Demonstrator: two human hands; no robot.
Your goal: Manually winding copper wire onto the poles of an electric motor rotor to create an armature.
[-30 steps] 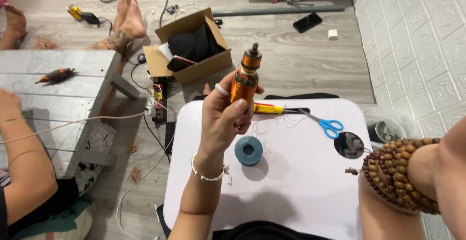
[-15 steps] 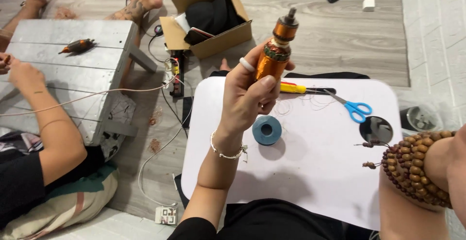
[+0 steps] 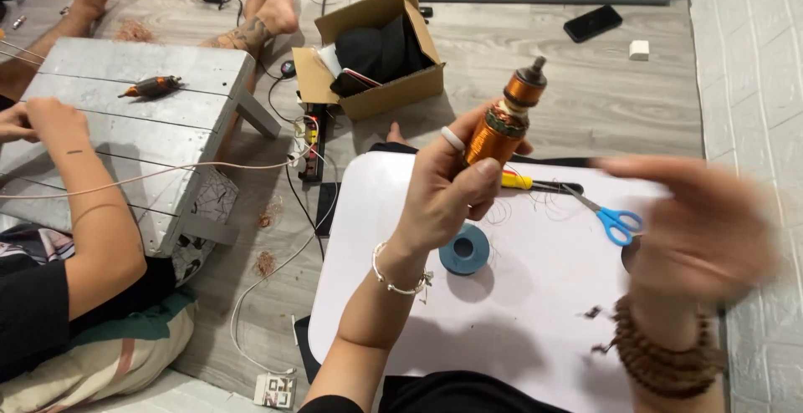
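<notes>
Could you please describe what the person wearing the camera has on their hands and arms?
Both forearms are bare, with no sleeves showing. The left hand wears a pale ring and a thin silver chain bracelet. The right hand, blurred, has a chunky brown wooden bead bracelet wound round the wrist.

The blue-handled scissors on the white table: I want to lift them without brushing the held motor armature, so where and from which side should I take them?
Judging by their pose, grip the scissors at the blue handle loops, coming from the right. The loops lie on the table's right side, while the blades point left toward the yellow-handled tool, under the copper-wound armature held up by the left hand. The blurred right hand is nearest the loops.
</notes>
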